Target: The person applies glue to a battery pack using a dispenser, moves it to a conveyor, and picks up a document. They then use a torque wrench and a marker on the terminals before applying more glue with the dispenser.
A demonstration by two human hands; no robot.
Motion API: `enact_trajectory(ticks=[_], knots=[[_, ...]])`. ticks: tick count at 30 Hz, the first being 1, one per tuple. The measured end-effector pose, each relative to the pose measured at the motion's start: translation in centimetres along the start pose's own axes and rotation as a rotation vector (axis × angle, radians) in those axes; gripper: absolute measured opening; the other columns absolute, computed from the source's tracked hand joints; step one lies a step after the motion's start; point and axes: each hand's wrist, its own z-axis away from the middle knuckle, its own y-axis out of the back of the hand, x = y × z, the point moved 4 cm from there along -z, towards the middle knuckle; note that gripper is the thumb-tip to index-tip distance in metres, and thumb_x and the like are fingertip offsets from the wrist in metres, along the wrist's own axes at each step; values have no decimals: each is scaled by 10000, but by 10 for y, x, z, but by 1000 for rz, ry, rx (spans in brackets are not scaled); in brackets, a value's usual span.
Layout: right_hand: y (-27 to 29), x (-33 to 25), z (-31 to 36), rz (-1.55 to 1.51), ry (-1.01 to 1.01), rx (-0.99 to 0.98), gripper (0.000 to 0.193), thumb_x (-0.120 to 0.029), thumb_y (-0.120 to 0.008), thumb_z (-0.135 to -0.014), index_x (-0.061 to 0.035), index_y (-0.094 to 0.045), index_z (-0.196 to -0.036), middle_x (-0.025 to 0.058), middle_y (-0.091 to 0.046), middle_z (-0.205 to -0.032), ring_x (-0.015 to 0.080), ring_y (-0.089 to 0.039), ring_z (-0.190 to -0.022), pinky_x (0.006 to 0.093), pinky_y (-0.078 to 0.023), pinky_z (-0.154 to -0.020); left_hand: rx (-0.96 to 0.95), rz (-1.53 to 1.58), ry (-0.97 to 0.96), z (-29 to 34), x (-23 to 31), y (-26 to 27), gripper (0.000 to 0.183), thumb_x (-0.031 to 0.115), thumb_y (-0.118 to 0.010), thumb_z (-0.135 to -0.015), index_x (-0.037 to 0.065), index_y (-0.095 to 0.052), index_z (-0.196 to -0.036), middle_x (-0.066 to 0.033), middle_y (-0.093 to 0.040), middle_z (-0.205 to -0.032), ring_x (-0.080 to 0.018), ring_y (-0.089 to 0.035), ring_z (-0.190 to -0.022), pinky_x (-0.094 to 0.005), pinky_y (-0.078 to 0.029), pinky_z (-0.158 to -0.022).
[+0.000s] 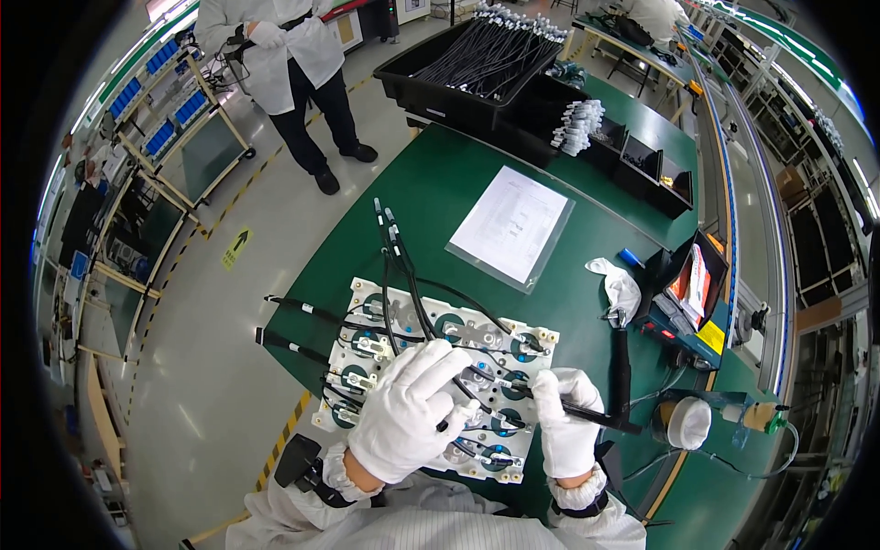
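Note:
A white plate-like assembly with round green-black recesses, metal tabs and blue dots lies on the green table. Several black cables with pale labels cross it, some reaching past its left and far edges. My left hand, in a white glove, is over the middle of the assembly, its fingers curled round a black cable; part of the grip is hidden. At the assembly's right edge, my gloved right hand is closed on a slim black rod-shaped tool. The tool's tip points left towards a labelled cable over the assembly.
A black-handled tool and white cloth lie right of the assembly. Beyond it is a sheeted paper. Black bins hold bundled cables farther back. A box and white-topped cup stand right. Another person stands far left.

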Motion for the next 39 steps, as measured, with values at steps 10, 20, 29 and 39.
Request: enact_trajectory(ticks=[10, 20, 29, 39], knots=[[0, 1, 11, -53, 83, -42, 239, -17, -701, -798, -27, -502, -666, 75, -597, -720, 156, -583, -649, 292, -474, -644, -17, -6, 11, 1, -1, -2, 221, 109, -716, -665, -36, -577, -573, -114, -614, -1106, -334, -547, -1081, -430, -447, -923], [0, -6, 25, -36, 190, -22, 234, 7, -697, -786, -47, -510, -656, 76, -629, -753, 192, -607, -675, 321, -488, -675, -5, -6, -22, 1, -1, -2, 204, 95, -717, -662, -44, -581, -598, -145, -615, -1104, -352, -549, -1086, -439, -448, -924], [6, -10, 56, -53, 157, -146, 229, -11, -691, -789, -73, -500, -679, 83, -651, -753, 207, -610, -674, 331, -486, -654, -11, -32, -12, 2, -2, -3, 219, 107, -710, -691, -29, -569, -592, -135, -619, -1130, -350, -540, -1115, -443, -436, -945], [30, -4, 47, -488, 137, -153, 81, -89, -624, -877, -23, -597, -838, 97, -659, -875, 181, -619, -778, 323, -476, -725, 19, -21, -33, -1, -1, -5, 250, 82, -717, -668, -10, -516, -549, -140, -615, -1131, -356, -548, -1100, -439, -443, -937]])
